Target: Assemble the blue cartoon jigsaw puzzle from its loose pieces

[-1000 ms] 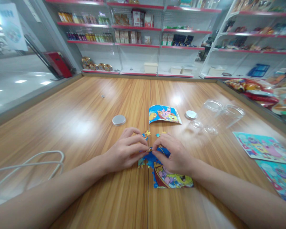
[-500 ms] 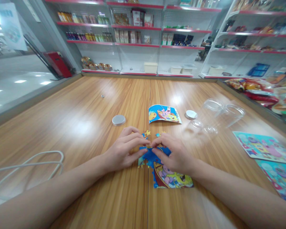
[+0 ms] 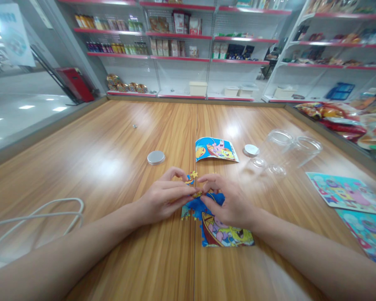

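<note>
A partly joined jigsaw puzzle (image 3: 227, 236) with a cartoon picture lies on the table in front of me, its upper part covered by my fingers. My left hand (image 3: 167, 194) reaches in from the left, thumb and fingertips pinched at a small yellowish puzzle piece (image 3: 198, 194) on the puzzle's upper edge. My right hand (image 3: 227, 198) is curled over the puzzle from the right. Its thumb and a bent finger meet the same piece, while the index finger stands raised. Just beyond the fingertips lie loose puzzle pieces (image 3: 193, 174), partly hidden by my left hand.
A curved picture card (image 3: 217, 149) lies beyond the hands, between two round lids (image 3: 156, 157) (image 3: 251, 150). Clear plastic jars (image 3: 277, 144) lie at right, near two cartoon sheets (image 3: 347, 194). A white cable (image 3: 50, 215) loops at left. Bagged goods (image 3: 338, 121) and shelves (image 3: 178, 35) stand beyond.
My right index finger has lifted and spread from the thumb. My left fingertips have shifted slightly right over the puzzle's upper edge. Everything else on the table stays in place.
</note>
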Action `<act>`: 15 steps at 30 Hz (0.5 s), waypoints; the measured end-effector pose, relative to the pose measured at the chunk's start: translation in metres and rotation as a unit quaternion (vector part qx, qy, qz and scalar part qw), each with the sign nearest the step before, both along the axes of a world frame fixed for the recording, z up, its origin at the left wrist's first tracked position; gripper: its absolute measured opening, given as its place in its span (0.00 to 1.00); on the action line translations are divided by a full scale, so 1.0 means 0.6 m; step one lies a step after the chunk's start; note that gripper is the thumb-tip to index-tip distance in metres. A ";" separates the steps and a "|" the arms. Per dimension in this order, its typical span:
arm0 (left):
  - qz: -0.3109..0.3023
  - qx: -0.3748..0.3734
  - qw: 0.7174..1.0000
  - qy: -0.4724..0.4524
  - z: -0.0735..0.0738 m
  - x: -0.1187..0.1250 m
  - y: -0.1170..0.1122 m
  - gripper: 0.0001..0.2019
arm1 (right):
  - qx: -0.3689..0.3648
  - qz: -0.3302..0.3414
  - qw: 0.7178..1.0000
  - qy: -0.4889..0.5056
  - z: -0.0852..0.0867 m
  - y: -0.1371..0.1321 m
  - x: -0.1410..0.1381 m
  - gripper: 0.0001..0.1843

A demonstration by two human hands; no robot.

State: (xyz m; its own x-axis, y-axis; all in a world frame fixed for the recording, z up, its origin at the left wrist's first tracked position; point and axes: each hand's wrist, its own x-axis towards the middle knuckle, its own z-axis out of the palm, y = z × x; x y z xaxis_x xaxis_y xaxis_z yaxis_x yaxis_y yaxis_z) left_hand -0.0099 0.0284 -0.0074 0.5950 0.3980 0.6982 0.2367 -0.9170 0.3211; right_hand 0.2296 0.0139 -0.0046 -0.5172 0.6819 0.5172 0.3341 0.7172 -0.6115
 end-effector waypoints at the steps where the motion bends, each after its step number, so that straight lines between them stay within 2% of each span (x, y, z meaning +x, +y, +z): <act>1: 0.005 -0.003 1.000 0.001 0.000 0.000 0.000 0.14 | -0.001 0.001 1.000 0.002 0.000 0.000 0.000 0.21; 5: 0.012 -0.017 1.000 0.013 -0.001 -0.002 -0.001 0.16 | -0.002 0.005 1.000 0.013 0.000 0.001 0.000 0.21; 15: 0.044 -0.037 0.998 0.033 -0.002 -0.002 -0.002 0.07 | -0.005 0.008 1.000 0.011 0.002 0.002 0.000 0.19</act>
